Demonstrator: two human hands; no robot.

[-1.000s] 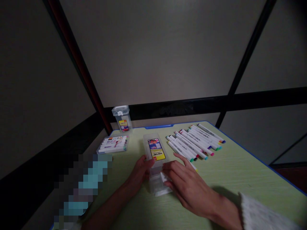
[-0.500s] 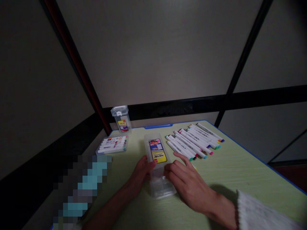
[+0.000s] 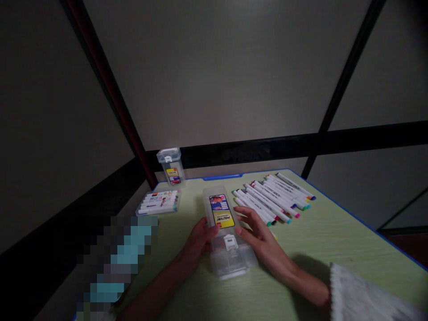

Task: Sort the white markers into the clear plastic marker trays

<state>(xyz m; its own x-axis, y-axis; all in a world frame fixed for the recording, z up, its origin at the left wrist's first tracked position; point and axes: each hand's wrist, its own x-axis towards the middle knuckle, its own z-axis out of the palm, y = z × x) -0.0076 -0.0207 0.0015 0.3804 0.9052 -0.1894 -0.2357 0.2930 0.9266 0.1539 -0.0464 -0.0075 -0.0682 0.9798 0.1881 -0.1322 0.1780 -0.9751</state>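
A clear plastic marker box [image 3: 230, 265] lies on the table in front of me, its yellow and blue label upside down to me. A white latch [image 3: 230, 242] shows on its near part, flanked by my two hands. My left hand [image 3: 199, 238] grips the left side, thumb on top near the label. Along the right side, my right hand [image 3: 259, 229] holds the box with its thumb at the edge and its fingers reaching forward. Just beyond that hand, several white markers [image 3: 267, 200] with coloured ends lie in a loose row.
A second clear box [image 3: 172, 167] stands upright at the back left, its lid shut. In front of it lies a flat pack of markers [image 3: 159, 202]. A pixelated area covers the left front. The pale green table [image 3: 321, 243] has a blue edge, with a panelled wall behind.
My right hand has moved off the latch and spread along the box's right side, so the latch now shows. My left hand keeps its hold. The view has shifted slightly.
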